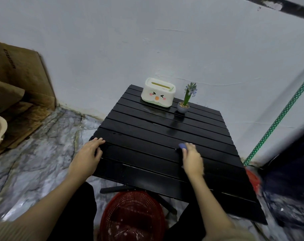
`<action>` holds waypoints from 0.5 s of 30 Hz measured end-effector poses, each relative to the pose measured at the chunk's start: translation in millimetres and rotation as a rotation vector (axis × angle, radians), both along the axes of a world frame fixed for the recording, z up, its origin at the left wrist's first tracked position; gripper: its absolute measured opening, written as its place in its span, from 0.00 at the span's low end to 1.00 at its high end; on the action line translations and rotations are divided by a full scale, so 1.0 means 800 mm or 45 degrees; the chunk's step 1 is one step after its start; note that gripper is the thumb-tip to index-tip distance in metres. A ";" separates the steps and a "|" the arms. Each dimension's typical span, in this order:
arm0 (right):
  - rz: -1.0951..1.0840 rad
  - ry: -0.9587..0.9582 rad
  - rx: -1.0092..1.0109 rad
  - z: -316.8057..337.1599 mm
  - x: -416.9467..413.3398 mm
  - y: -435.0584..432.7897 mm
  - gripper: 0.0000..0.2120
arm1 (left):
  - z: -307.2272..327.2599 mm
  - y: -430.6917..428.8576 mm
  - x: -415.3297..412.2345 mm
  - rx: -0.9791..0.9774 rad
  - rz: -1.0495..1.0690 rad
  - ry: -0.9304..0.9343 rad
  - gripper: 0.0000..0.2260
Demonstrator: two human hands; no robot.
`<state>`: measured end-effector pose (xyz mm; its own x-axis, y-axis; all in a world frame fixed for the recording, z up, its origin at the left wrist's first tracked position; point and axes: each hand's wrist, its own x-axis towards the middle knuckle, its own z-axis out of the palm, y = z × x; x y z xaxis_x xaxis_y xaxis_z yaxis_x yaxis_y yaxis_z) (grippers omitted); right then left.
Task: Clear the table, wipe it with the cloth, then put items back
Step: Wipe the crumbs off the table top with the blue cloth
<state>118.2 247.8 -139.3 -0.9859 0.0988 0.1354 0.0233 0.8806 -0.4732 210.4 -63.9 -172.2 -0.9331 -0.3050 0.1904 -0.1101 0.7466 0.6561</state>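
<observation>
The right hand (191, 158) presses a blue cloth (182, 146) onto the near half of the black slatted worktop (147, 136), well short of the tissue box (158, 92), while the left hand (90, 152) lies flat, grasping nothing, on its edge.

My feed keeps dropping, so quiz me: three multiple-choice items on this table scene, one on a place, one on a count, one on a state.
1. Where is the tissue box?
A. far end of the table, left of the plant
B. on the floor
C. in the red basket

2. How many items stand on the table, hands and cloth aside?
A. none
B. two
C. four

3. What is the right hand doing?
A. hanging at the side
B. lifting the plant
C. pressing a blue cloth on the slats

Answers: 1 A, the box sits by the wall beside the plant. 2 B, only box and plant. 3 C, blue cloth shows under the fingers; the left hand rests flat on the table's edge.
</observation>
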 end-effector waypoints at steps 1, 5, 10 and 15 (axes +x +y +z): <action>0.084 -0.008 -0.007 -0.002 0.001 -0.025 0.17 | 0.000 0.000 0.000 -0.003 0.001 -0.005 0.15; 0.395 -0.073 0.013 -0.008 0.030 -0.091 0.21 | 0.000 0.000 0.001 0.001 0.000 -0.013 0.15; 0.541 -0.093 0.023 -0.010 0.075 -0.036 0.22 | 0.001 -0.002 0.003 -0.006 -0.008 -0.013 0.15; 0.235 0.040 -0.041 -0.016 0.093 0.080 0.20 | 0.000 -0.003 0.001 -0.040 -0.014 0.000 0.15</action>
